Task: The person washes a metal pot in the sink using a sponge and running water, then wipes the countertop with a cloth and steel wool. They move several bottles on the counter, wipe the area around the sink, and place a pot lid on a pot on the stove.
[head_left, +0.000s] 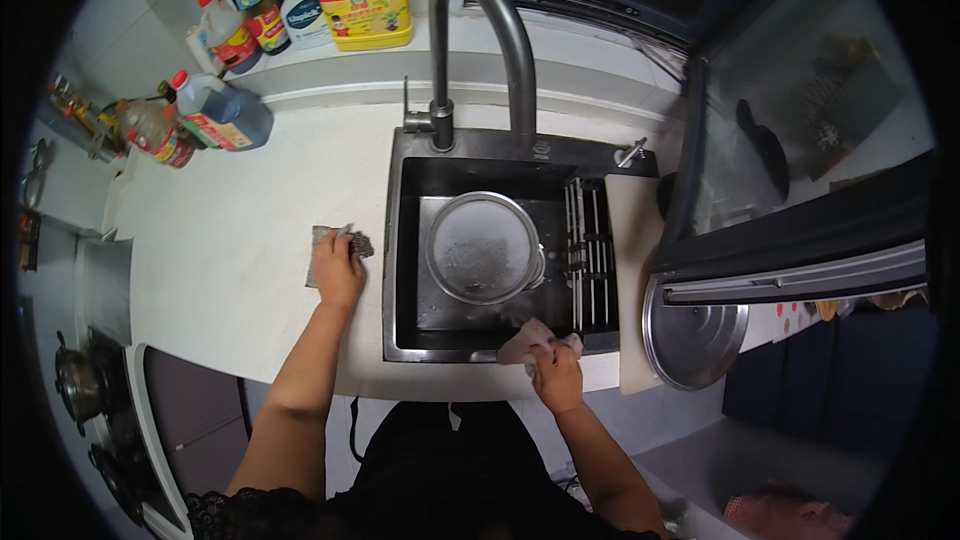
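White kitchen desk (230,240) runs around a black sink (500,340), with bottles lined up along the back wall. Fingers of the left hand (338,270) press flat and together on a grey scouring pad (340,240) lying on the desk just left of the sink. Fingers of the right hand (556,372) are bunched tight on a pale cloth (532,342) at the sink's front rim. A round metal pan (482,246) sits in the basin under the tap (480,30). Wiping well likely means keeping the cloth flat and following the rim steadily.
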A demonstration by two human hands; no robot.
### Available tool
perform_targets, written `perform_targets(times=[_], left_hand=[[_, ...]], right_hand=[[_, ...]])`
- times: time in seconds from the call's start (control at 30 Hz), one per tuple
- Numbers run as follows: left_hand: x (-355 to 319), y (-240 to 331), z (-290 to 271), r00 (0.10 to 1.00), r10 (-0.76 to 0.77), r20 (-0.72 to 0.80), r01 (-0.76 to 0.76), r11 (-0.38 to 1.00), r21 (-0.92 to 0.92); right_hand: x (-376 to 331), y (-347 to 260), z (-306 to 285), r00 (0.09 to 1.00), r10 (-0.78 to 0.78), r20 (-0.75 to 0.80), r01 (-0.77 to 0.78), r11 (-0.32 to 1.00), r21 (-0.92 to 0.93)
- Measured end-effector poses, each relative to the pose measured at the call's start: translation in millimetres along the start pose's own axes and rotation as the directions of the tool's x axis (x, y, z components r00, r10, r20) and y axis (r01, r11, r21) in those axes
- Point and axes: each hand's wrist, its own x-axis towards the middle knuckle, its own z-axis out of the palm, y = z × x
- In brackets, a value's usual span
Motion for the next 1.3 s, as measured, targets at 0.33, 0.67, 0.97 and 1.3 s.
perform_targets(times=[0.33, 0.67, 0.97, 1.3], left_hand=[[-15, 145, 32, 0.975, 0.217, 0.055, -0.150, 0.814, -0.561], [-28, 319, 188, 0.411, 0.080, 0.908, 0.770, 0.504, -0.392], [-43, 333, 235, 0.364, 0.094, 0.927, 0.906, 0.193, -0.376], [-50, 326, 272, 0.453, 0.060, 0.889, 0.803, 0.405, -0.436]], right_hand=[[-7, 7, -26, 0.985, 0.081, 0.154, -0.085, 0.996, 0.021], [-17, 41, -44, 0.975, 0.135, 0.178, -0.151, 0.986, 0.075], [-13, 89, -49, 0.799, 0.572, 0.186, -0.531, 0.525, 0.665], [56, 128, -48, 0.460, 0.386, 0.800, -0.560, -0.573, 0.599]])
